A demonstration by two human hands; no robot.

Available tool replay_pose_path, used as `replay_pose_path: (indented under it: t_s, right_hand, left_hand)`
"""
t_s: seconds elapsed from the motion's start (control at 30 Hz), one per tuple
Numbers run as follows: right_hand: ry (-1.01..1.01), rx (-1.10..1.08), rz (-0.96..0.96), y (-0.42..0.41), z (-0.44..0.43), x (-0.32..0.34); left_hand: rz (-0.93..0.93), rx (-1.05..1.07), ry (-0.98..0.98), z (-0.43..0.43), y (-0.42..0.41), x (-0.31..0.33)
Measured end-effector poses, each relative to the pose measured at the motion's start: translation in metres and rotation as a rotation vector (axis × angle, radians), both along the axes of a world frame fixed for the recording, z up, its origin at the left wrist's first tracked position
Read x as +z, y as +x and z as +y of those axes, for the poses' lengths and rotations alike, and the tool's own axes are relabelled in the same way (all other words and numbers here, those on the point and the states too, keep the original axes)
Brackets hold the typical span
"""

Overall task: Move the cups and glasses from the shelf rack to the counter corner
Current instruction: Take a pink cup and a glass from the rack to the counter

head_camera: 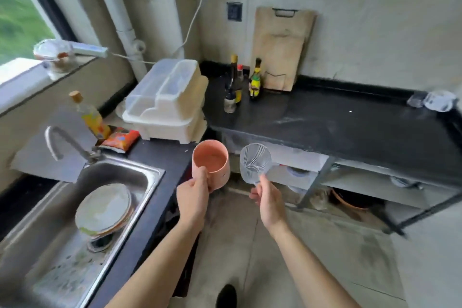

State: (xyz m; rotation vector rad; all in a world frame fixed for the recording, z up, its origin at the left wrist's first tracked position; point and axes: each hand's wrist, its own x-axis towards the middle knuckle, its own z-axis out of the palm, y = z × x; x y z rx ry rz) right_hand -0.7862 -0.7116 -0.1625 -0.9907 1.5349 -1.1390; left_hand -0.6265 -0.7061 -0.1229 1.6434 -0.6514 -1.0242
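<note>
My left hand (193,197) grips a pink cup (211,159) by its side, mouth tilted toward me. My right hand (268,201) pinches the base of a clear ribbed glass (255,161), also tilted toward me. Both are held in the air over the floor, between the sink counter and the black counter (350,130). At the far right corner of that counter sit a small clear glass (416,100) and a clear cup (441,101). Below the counter is a metal shelf rack (375,182) with a few dishes on it.
A steel sink (120,177) at left holds stacked plates (103,209); a tap (67,144) stands behind it. A white lidded dish box (167,102) sits at the counter corner. Bottles (255,80) and a wooden cutting board (282,47) stand at the back wall.
</note>
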Motion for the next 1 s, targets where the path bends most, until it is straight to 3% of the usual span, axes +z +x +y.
replay_pose_path:
  t_s: [0.23, 0.5, 0.67, 1.0]
  right_hand:
    - [-0.015, -0.318, 0.106, -0.128, -0.073, 0.022]
    - [-0.023, -0.643, 0.070, -0.280, -0.086, 0.033]
    - [-0.014, -0.715, 0.047, -0.381, -0.111, 0.005]
    - [0.111, -0.569, 0.023, -0.583, -0.209, -0.001]
  left_hand:
    - [-0.074, -0.405, 0.036, -0.140, -0.127, 0.021]
    - [-0.131, -0.861, 0.019, -0.206, -0.304, 0.021]
    - [-0.103, -0.958, 0.086, -0.236, -0.411, 0.003]
    - [-0.176, -0.948, 0.129, -0.338, -0.588, 0.013]
